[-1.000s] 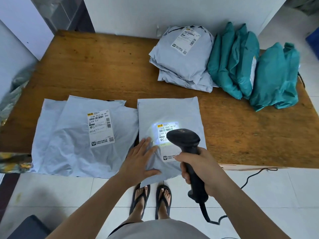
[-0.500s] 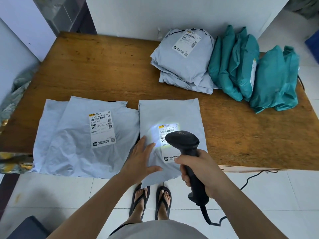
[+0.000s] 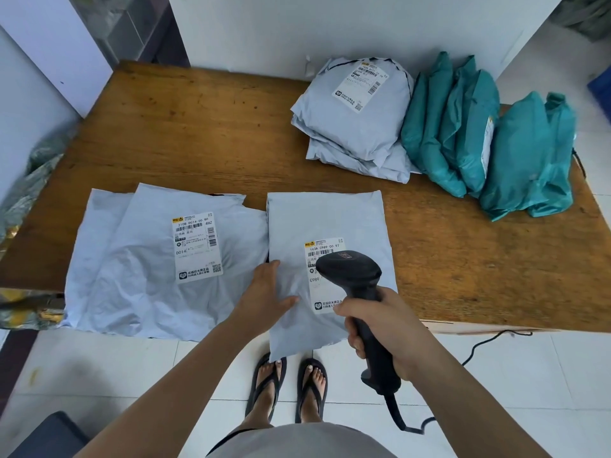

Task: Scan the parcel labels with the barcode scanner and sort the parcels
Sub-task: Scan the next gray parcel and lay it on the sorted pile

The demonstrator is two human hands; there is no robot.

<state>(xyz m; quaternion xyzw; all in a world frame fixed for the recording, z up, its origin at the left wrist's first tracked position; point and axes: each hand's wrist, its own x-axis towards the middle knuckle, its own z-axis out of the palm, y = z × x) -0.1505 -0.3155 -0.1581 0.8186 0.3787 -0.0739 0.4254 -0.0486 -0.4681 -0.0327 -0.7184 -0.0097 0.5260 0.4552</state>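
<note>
Now that the scan light on the label is gone (likely read), right hand grips the scanner, left hand presses flat on the parcel; sorting comes next.

"D014" label; "C989" label

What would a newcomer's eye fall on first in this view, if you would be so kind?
Probably the black barcode scanner gripped in the right hand, held over the label of a grey parcel at the table's near edge, with the left hand flat on it. Next, the teal parcels standing on edge at the far right.
</note>
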